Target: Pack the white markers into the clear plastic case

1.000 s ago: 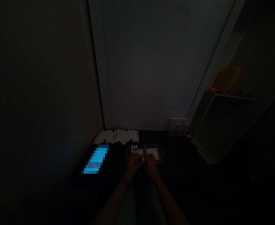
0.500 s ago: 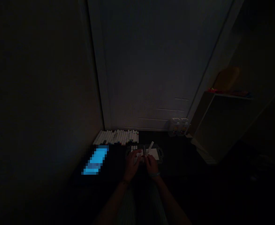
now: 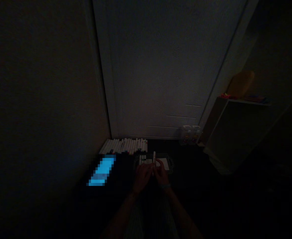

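Observation:
The scene is very dark. My left hand (image 3: 142, 176) and my right hand (image 3: 161, 174) meet just in front of an open dark case (image 3: 169, 163) on the floor. Between them stands a white marker (image 3: 154, 158), upright, pinched by the fingers of both hands. The case has a few white markers in its left half and a pale sheet in its right half. A row of several white markers (image 3: 124, 146) lies on the floor behind the case, against the door.
A glowing blue screen (image 3: 101, 171) lies on the floor to the left. A closed pale door (image 3: 161, 66) rises ahead, a wall to the left. Two small clear containers (image 3: 190, 134) stand by the door. A white shelf unit (image 3: 233, 132) is on the right.
The marker, low between my hands a second ago, was tilted to the right by my right hand, and now stands upright between both hands.

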Demonstrator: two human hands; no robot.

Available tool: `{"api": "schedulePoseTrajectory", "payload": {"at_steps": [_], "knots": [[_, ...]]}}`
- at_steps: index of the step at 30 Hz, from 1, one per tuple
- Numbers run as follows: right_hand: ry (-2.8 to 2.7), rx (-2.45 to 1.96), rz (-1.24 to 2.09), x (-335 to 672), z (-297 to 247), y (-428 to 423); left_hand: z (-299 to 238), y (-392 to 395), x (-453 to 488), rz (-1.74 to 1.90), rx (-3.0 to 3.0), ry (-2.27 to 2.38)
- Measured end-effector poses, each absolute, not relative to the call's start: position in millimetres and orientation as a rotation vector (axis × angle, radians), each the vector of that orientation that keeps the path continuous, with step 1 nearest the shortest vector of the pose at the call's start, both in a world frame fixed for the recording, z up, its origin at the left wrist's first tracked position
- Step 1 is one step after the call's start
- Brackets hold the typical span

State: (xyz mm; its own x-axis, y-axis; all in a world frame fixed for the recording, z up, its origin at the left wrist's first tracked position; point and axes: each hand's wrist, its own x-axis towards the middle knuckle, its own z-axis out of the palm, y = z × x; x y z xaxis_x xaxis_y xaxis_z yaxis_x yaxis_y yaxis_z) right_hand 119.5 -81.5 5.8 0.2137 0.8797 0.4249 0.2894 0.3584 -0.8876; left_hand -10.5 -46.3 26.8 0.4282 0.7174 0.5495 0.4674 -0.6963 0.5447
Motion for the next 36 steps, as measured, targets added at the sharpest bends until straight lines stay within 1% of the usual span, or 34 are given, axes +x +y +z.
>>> {"api": "schedulePoseTrajectory", "payload": {"at_steps": [6,12,15,19,24,30,36], "knots": [[-1.374,-1.197,0.597,121.4,8.9,-81.6,15.8,-39.1,-11.2,1.133,2.393,1.055],[-1.437,-1.242,0.454,122.5,9.0,-80.4,12.8,-39.0,-10.5,1.122,2.401,1.156],[-1.465,-1.269,0.405,123.3,7.0,-79.5,19.3,-42.0,-10.5,1.132,2.380,1.110],[-1.502,-1.321,0.248,123.5,4.5,-78.8,24.8,-41.0,-11.1,1.180,2.291,0.991],[-1.516,-1.555,0.010,122.4,0.9,-76.1,22.2,-37.5,-10.9,1.309,2.066,0.949],[-1.604,-1.553,0.018,122.8,1.1,-75.6,28.3,-42.7,-11.4,1.318,1.982,0.871],[-1.694,-1.545,0.047,122.7,3.9,-76.3,38.5,-48.9,-12.4,1.211,2.050,0.867]]}}
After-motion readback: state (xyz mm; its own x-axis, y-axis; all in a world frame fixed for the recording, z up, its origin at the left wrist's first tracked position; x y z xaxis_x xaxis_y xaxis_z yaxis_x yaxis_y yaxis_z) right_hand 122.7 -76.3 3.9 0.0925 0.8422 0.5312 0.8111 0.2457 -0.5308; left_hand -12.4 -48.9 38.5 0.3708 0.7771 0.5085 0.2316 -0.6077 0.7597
